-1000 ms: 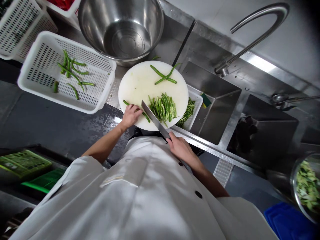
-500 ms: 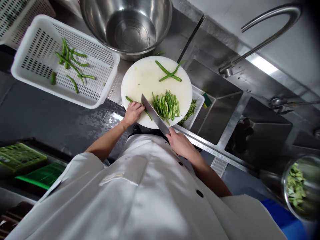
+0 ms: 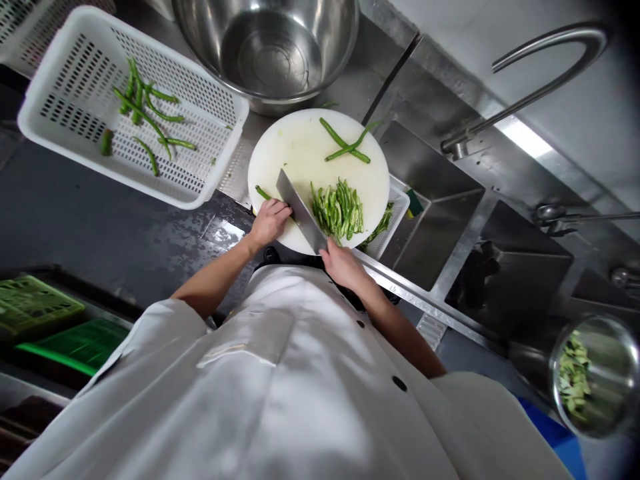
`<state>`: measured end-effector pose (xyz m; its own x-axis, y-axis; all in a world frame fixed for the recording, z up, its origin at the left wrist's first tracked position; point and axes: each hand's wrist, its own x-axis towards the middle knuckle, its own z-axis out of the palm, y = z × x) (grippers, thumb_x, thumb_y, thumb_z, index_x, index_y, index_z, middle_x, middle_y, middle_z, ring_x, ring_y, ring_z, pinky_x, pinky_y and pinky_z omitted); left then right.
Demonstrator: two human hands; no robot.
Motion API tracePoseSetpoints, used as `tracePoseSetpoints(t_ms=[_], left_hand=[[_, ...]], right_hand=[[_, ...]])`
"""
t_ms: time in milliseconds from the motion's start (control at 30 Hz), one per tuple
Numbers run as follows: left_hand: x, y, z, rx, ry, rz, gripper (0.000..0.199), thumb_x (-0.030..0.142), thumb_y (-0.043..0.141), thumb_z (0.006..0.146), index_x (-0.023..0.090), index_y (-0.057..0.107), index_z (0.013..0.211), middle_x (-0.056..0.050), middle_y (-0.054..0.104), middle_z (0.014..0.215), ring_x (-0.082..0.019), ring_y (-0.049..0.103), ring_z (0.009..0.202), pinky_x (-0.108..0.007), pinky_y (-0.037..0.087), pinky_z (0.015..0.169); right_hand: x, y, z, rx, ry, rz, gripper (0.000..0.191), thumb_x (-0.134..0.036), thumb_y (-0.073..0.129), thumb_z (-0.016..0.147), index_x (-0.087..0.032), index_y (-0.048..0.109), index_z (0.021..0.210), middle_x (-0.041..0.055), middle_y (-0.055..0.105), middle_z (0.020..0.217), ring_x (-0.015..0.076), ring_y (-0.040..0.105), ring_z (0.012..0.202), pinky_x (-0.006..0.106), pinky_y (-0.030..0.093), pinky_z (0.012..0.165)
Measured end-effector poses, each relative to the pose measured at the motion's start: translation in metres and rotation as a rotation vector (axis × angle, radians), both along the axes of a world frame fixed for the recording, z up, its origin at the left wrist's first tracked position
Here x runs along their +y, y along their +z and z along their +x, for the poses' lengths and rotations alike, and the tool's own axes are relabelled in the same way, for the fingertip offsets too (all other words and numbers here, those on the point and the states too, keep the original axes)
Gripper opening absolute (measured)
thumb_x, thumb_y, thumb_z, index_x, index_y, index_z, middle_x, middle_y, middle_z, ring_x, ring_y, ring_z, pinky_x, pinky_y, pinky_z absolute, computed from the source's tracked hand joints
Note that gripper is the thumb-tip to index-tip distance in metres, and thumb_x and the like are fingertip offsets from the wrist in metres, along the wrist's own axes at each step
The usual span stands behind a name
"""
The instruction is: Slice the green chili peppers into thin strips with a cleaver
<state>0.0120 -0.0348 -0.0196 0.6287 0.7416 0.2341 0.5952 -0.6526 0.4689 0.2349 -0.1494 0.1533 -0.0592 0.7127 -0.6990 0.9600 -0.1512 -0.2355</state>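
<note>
A round white cutting board carries a pile of sliced green peppers and two crossed whole peppers. At the board's left edge my left hand is closed over a green pepper, whose one end sticks out beyond the fingers. My right hand grips the handle of a broad knife. The blade slants up and left across the board, between my left fingers and the pile, and hides part of the board.
White perforated basket with several peppers at left; large steel bowl behind the board. On the right are a sink, a curved faucet, a small white basket and a bowl of cut vegetables.
The knife and my right hand have shifted left, and the blade now covers the pepper's lower end. My left hand remains closed over the pepper. The view has shifted slightly.
</note>
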Motion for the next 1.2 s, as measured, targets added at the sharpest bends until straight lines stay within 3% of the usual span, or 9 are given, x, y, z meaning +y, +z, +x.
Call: tracePoseSetpoints(t_ms=[133,233,300,400,533,733,833,1033,1200], left_hand=[[0.006,0.003,-0.013,-0.054,-0.081,0.069,0.034,0.023,0.037,0.109,0.021,0.071,0.11,-0.011,0.068,0.111,-0.025,0.056,0.101,-0.042,0.049,0.091],[0.018,0.008,-0.031,-0.07,0.024,0.098,0.031,0.023,0.04,0.108,0.021,0.07,0.117,-0.012,0.065,0.121,-0.027,0.054,0.114,-0.044,0.047,0.098],[0.027,0.008,-0.041,-0.046,0.108,0.083,0.029,0.025,0.044,0.107,0.021,0.07,0.118,-0.013,0.064,0.122,-0.029,0.053,0.117,-0.046,0.046,0.1],[0.03,0.005,-0.041,0.008,0.066,0.055,0.029,0.025,0.045,0.107,0.02,0.073,0.113,-0.011,0.065,0.116,-0.028,0.054,0.111,-0.043,0.047,0.096],[0.017,0.002,-0.02,0.053,-0.015,0.092,0.029,0.023,0.048,0.106,0.025,0.076,0.11,-0.01,0.069,0.113,-0.029,0.053,0.115,-0.048,0.044,0.098],[0.001,0.007,-0.001,0.113,0.019,0.098,0.031,0.02,0.047,0.105,0.027,0.076,0.111,-0.012,0.07,0.107,-0.03,0.053,0.103,-0.047,0.041,0.084],[-0.003,0.005,-0.001,0.1,0.074,0.079,0.032,0.022,0.044,0.107,0.025,0.075,0.113,-0.012,0.071,0.107,-0.03,0.053,0.101,-0.046,0.041,0.084],[-0.009,0.002,-0.002,0.079,0.099,0.051,0.035,0.022,0.039,0.11,0.024,0.074,0.115,-0.011,0.073,0.111,-0.028,0.056,0.101,-0.045,0.043,0.087],[-0.013,0.0,-0.001,0.069,0.154,0.032,0.039,0.024,0.035,0.11,0.023,0.073,0.116,-0.012,0.072,0.11,-0.028,0.057,0.104,-0.045,0.045,0.089]], right_hand=[[0.016,-0.03,-0.005,0.062,-0.046,0.085,0.042,-0.033,0.037,0.113,-0.012,0.05,0.146,0.019,0.075,0.116,0.033,0.071,0.109,0.036,0.048,0.086],[0.012,-0.038,0.018,0.157,-0.115,0.078,0.034,-0.038,0.039,0.112,-0.019,0.059,0.13,0.0115,0.076,0.101,0.0288,0.072,0.093,0.034,0.048,0.08],[0.002,-0.036,0.036,0.176,-0.15,0.071,0.031,-0.039,0.039,0.111,-0.021,0.061,0.124,0.0082,0.076,0.095,0.0269,0.071,0.086,0.033,0.048,0.077],[-0.014,-0.025,0.05,0.082,-0.133,0.087,0.032,-0.037,0.037,0.111,-0.02,0.06,0.126,0.0099,0.076,0.098,0.0282,0.071,0.09,0.033,0.045,0.077],[-0.027,-0.004,0.046,-0.097,0.01,0.062,0.038,-0.038,0.035,0.113,-0.017,0.057,0.136,0.0155,0.076,0.104,0.0318,0.071,0.095,0.034,0.043,0.076],[-0.034,0.027,0.057,-0.166,0.165,0.003,0.039,-0.04,0.035,0.114,-0.018,0.053,0.141,0.0145,0.076,0.101,0.0317,0.073,0.092,0.034,0.042,0.075],[-0.022,0.024,0.06,-0.144,0.193,-0.012,0.04,-0.043,0.034,0.114,-0.019,0.053,0.14,0.0149,0.076,0.101,0.0312,0.074,0.092,0.033,0.043,0.074],[0.023,-0.011,0.037,-0.037,0.2,0.06,0.038,-0.04,0.033,0.114,-0.017,0.053,0.137,0.0177,0.075,0.109,0.0302,0.072,0.094,0.032,0.041,0.07],[0.028,-0.004,0.066,0.02,0.237,0.07,0.036,-0.045,0.036,0.113,-0.021,0.058,0.129,0.0138,0.073,0.101,0.0281,0.068,0.088,0.031,0.039,0.069]])
